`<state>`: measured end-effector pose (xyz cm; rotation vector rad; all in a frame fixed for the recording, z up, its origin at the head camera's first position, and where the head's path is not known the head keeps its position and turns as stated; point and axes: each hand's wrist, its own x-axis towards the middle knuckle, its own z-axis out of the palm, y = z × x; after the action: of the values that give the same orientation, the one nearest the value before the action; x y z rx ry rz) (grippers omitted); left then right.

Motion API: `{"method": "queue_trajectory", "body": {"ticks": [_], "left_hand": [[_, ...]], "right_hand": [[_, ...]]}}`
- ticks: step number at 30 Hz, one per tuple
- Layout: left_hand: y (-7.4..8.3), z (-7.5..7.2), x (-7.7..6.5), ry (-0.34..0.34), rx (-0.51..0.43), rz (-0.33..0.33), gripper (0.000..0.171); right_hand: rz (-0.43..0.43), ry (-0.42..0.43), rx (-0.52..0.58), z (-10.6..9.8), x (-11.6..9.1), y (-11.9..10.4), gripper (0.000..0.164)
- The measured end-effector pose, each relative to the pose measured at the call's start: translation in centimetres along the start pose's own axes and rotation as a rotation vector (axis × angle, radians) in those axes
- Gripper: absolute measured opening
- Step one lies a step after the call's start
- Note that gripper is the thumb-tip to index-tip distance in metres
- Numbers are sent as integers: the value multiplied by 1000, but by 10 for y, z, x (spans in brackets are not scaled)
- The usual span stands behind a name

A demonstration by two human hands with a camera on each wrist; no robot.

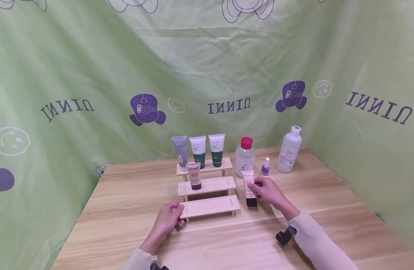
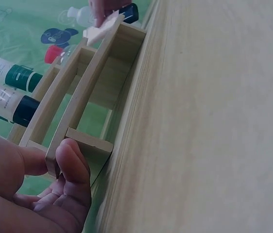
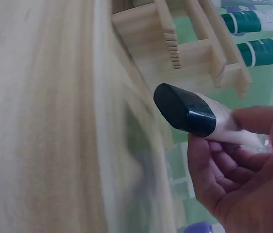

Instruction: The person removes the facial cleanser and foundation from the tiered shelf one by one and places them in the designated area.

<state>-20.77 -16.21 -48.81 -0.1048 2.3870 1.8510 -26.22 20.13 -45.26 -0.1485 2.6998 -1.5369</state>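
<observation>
My right hand (image 1: 268, 192) holds a pink BB cream tube (image 1: 249, 184) with a black cap, upright beside the stepped wooden stand (image 1: 210, 207). In the right wrist view the black cap (image 3: 187, 110) points toward the tabletop, with thumb and fingers round the pink body. At the stand's front left corner, my left hand (image 1: 168, 217) pinches the end of the lowest step between thumb and fingers. A second BB cream tube (image 1: 194, 176) stands on the middle step's left side. Along the top step are a grey-purple tube (image 1: 179, 152) and two white-and-green tubes (image 1: 198, 150).
Behind the right hand stand a clear bottle with a red cap (image 1: 244, 157), a small purple nail polish bottle (image 1: 265, 167) and a white bottle (image 1: 289, 150). A green printed curtain (image 1: 200, 75) encloses the wooden table (image 1: 125, 202) at the back and sides.
</observation>
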Motion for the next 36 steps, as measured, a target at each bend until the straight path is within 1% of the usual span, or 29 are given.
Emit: {"method": "queue_trajectory", "body": {"ticks": [5,8,11,16,19,24,29,32,36], "left_hand": [[2,-1,1,11,21,2,30],[3,0,2,12,32,10,29],[3,0,3,14,35,14,29],[2,-1,4,18,34,6,29],[3,-2,4,20,38,7,30],[3,-3,4,24,44,8,29],[4,0,1,5,20,11,29],[3,1,0,-9,5,9,29],[3,1,-2,-4,-3,12,30]], "right_hand": [[27,-34,-83,4,1,4,20],[33,-40,-96,6,1,5,22],[61,-43,-111,8,3,7,22],[83,-64,-144,11,5,8,22],[84,-71,-141,12,5,7,22],[108,-66,-119,16,6,8,18],[131,-45,-117,16,6,12,19],[112,-31,-174,15,6,14,19],[53,-13,-269,14,6,13,20]]}}
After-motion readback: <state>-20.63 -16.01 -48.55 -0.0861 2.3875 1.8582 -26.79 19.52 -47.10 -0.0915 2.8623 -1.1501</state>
